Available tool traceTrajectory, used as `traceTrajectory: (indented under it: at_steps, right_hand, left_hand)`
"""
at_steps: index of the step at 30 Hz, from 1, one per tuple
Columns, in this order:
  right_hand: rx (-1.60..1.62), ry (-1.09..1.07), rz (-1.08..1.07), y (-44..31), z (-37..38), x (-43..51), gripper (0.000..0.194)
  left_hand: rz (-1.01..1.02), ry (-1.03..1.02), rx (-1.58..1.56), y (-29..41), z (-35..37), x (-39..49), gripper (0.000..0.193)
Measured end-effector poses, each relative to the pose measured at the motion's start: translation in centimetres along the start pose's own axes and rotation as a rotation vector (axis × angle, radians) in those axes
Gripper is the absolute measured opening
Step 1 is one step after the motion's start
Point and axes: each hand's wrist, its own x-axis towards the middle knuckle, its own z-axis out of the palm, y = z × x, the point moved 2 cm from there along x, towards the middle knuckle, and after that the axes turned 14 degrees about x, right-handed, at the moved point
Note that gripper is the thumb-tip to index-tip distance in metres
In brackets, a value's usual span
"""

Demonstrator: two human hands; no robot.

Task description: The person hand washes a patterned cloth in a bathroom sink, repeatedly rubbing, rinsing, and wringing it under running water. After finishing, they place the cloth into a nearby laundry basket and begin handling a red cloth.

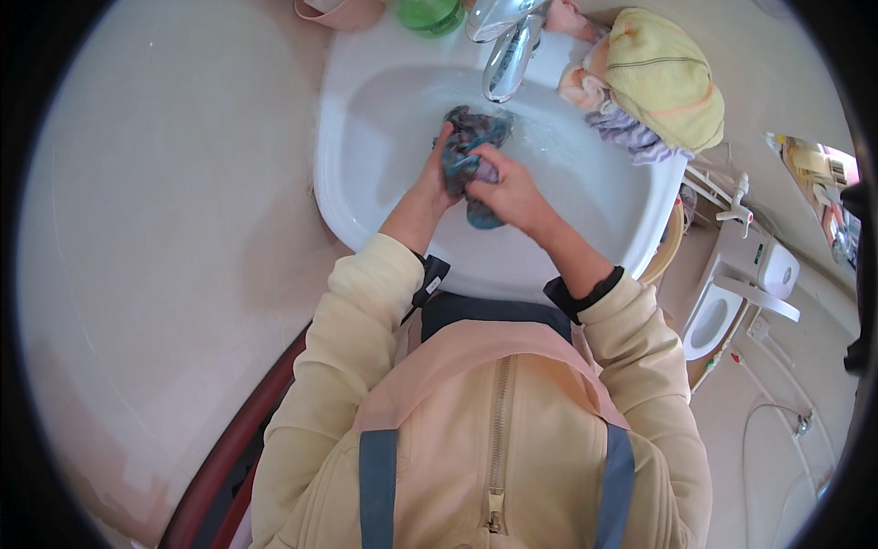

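Observation:
A wet, dark patterned cloth (pixel 473 130) with blue and pinkish patches is bunched between my two hands over the white sink basin (pixel 590 206). My left hand (pixel 437 171) cups its left side, thumb up. From the right, my right hand (pixel 506 189) grips a fold of it between thumb and fingers. A lower end of the cloth hangs below my hands. The chrome faucet (pixel 507 62) reaches over the basin just above the cloth, and water shows near the cloth's upper edge.
On the sink's right rim lie a yellow towel (pixel 662 82) and a purple striped cloth (pixel 627 134). A green container (pixel 430 14) and a pink container (pixel 343 15) stand behind the basin. A squat toilet or urinal-like white fixture (pixel 713 319) and a wall tap (pixel 737 209) are at right.

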Motion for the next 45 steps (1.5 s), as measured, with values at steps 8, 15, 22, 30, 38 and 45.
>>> traceTrajectory:
  at_steps: [8,15,22,30,38,45]
  right_hand:
    - [-0.544,0.378,-0.024,4.0,-5.9,2.1,0.031]
    - [-0.988,0.659,-0.217,1.6,-8.7,-1.4,0.029]
    - [-1.168,0.111,0.144,7.5,-6.2,1.8,0.059]
    - [-0.838,0.217,-0.126,8.8,-9.0,7.1,0.029]
    - [0.461,0.614,0.138,8.3,-12.0,3.6,0.030]
    - [-0.356,0.453,-0.135,-4.5,-8.4,-2.2,0.020]
  left_hand:
    - [0.146,0.322,0.410,-0.8,-0.2,-3.1,0.033]
    - [0.274,0.741,1.684,0.7,-1.0,-4.4,0.061]
    - [-0.001,0.574,2.312,-1.8,0.7,-2.3,0.084]
    - [0.220,0.708,1.883,-0.1,-1.8,2.2,0.048]
    - [0.021,0.481,0.878,0.0,-3.0,-1.7,0.045]
    - [0.380,0.657,1.962,1.4,-1.8,-6.4,0.041]
